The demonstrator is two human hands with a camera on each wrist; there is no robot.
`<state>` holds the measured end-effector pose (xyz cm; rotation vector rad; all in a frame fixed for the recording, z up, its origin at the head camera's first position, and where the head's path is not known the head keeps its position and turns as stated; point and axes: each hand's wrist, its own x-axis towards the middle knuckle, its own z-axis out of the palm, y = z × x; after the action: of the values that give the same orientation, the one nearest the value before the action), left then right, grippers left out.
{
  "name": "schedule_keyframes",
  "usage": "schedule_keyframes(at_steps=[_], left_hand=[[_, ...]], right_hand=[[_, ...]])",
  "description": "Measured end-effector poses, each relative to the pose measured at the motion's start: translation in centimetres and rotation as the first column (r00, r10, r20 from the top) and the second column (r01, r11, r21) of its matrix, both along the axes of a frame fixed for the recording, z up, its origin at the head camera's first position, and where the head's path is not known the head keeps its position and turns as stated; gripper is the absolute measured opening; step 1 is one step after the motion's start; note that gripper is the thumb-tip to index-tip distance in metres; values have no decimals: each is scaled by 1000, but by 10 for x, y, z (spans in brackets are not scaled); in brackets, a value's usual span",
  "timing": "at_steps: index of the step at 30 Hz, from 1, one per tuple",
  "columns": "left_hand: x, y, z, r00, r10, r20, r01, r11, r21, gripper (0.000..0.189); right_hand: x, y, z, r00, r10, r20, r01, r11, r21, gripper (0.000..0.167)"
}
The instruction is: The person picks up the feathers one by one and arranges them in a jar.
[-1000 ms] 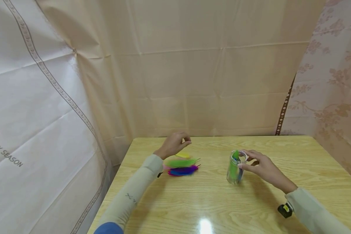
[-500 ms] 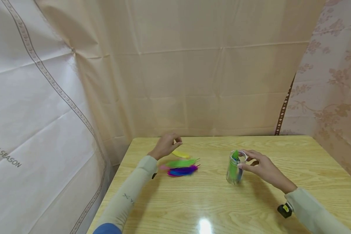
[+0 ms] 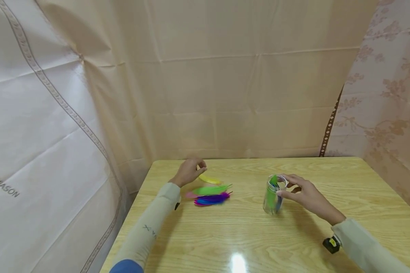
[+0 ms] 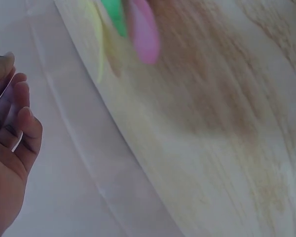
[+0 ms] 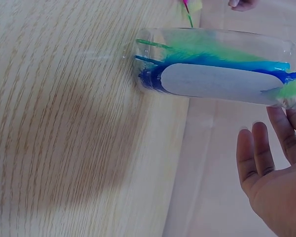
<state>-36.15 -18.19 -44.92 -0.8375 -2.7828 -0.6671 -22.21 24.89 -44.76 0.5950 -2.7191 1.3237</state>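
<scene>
My right hand (image 3: pixel 307 197) grips the rim of a clear jar (image 3: pixel 265 206) between thumb and fingers; the jar stands upright on the table. Green feathers (image 3: pixel 271 199) and blue feathers (image 5: pixel 227 63) are inside it, and a pale label (image 5: pixel 212 83) shows on its side. At the far left of the table, my left hand (image 3: pixel 186 172) hovers with loosely bent fingers that hold nothing, beside the end of a yellow feather (image 3: pixel 211 179). Nearer to me lie a green feather (image 3: pixel 210 190), a pink feather (image 4: pixel 145 34) and a purple and blue bunch of feathers (image 3: pixel 212 199).
The wood-grain table (image 3: pixel 259 242) ends at a beige cloth backdrop (image 3: pixel 205 94). White printed cloth (image 3: pixel 48 170) hangs at the left, and flowered cloth (image 3: pixel 393 98) at the right. A small black device (image 3: pixel 331 245) sits under the right cuff.
My left hand has drifted left, uncovering more of the yellow feather and the pink feather. My right hand keeps its grip on the jar, and the jar stays in place.
</scene>
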Motion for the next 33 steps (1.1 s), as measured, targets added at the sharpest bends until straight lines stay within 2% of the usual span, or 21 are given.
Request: schedule_keyframes(at_steps=[6,15,21,27,33], left_hand=[[-5,-6,-11,999,36,24,-36,999,-2,14],[-5,-12,-19,992,84,93,-83,996,-22,20],[-7,-13,-24,989,98,111,-93,994,-49,25],[-9,-13,-28,979,119,167,-110,992,-65,34],[-12,-13,-36,980,117,160,-98,987,-124,36]], right_hand=[[0,0,0,1000,-1,8,1,1000,-6,61],[-1,1,-2,1000,-13,7,13,1000,3,62],[-1,1,-2,1000,-9,-10,9,1000,-4,60],[-2,2,-3,1000,5,2,-5,1000,-6,59],[0,0,-3,1000,-6,4,6,1000,-11,59]])
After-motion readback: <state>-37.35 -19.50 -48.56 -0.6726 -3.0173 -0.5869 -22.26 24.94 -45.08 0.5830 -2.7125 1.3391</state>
